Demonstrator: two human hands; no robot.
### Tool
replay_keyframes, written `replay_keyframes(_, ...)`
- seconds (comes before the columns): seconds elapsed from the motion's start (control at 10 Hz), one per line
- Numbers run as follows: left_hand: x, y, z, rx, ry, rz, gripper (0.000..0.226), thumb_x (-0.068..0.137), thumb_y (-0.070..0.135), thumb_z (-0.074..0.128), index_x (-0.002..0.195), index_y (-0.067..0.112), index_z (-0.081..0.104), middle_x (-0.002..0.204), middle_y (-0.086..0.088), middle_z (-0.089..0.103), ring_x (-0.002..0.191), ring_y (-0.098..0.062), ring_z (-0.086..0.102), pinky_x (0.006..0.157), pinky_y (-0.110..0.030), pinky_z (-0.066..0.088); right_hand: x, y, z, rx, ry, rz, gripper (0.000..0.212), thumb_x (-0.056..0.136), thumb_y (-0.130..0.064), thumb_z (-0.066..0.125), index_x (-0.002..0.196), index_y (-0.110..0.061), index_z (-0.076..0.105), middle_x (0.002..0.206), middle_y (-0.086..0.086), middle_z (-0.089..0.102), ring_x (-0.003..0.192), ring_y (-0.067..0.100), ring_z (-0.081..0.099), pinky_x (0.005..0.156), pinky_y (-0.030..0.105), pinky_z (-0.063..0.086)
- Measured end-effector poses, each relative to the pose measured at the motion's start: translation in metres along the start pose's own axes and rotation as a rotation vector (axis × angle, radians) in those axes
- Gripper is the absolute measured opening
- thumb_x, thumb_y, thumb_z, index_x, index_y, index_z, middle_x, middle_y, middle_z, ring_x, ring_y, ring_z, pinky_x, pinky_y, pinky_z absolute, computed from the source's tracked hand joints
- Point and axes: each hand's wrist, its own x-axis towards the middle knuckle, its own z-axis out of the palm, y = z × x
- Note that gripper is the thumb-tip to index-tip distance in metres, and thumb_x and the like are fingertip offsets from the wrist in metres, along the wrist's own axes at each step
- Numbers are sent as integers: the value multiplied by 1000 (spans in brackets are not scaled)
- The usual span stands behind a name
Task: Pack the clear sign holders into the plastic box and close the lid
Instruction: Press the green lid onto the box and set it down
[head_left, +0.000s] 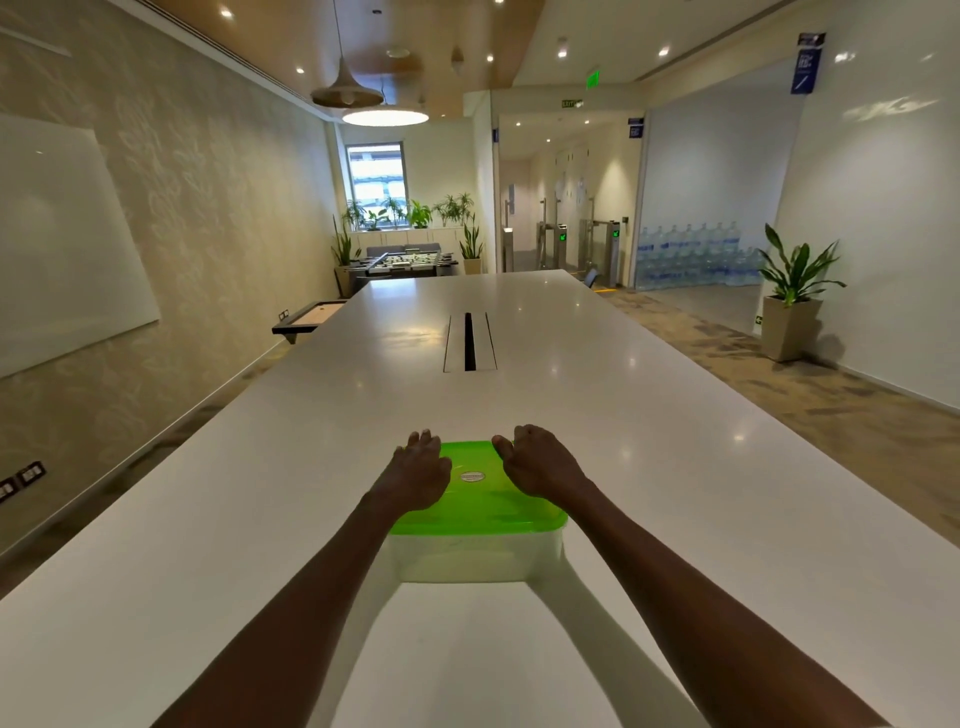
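Resting on white desk (649, 415), clear plastic box (475, 558) w/ green lid (480, 499) seated, contents indiscernible; L hand (418, 475) flat, R hand (537, 462) curled, both pressing lid.

The room is brightly and evenly lit from recessed ceiling spots (664, 51), a glowing round pendant lamp (385, 115) and daylight through the far window (376, 179), and the glossy white table (649, 415) throws back soft glare patches and small points of light. Shadows are faint, lying under the forearms on the tabletop. The wide lens bows the walls and table edges outward, and the far corridor looks slightly soft, perhaps from compression.
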Motion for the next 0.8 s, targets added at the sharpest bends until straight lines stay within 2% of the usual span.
replay_keyframes(0.1,-8,-4,4,-19,-45,28,59,102,33,27,148,-2,18,159,-21,7,149,-32,5,118,-44,12,-2,-2,9,-49,-3,17,68,101,-50,25,142,3,36,149,26,35,140,36,31,114,42,27)
replay_keyframes(0.2,-9,-5,9,-26,-54,40,62,102,40,22,151,3,10,161,-15,0,150,-25,-2,120,-42,3,-3,-1,21,-127,-82,30,82,98,-60,19,152,2,15,161,21,10,150,30,9,122,40,10)
replay_keyframes(0.3,-7,-6,13,0,-49,33,65,101,45,20,152,6,7,161,-12,-2,150,-24,-4,121,-42,2,-6,2,27,-182,-84,28,87,95,-65,15,153,-1,6,163,17,0,151,26,-1,123,41,3)
replay_keyframes(0.5,-7,-7,17,56,-73,35,71,98,53,15,152,9,-1,161,-8,-9,149,-22,-8,121,-43,0,-7,2,30,-215,-109,38,92,91,-71,12,154,-5,-2,163,13,-9,151,23,-10,123,42,-2)
replay_keyframes(0.8,-5,-8,18,32,-66,34,73,98,55,15,152,10,-2,161,-6,-9,149,-21,-9,121,-44,0,-5,1,29,-211,-107,46,89,92,-70,11,154,-7,-3,163,11,-10,151,21,-11,123,41,-3)
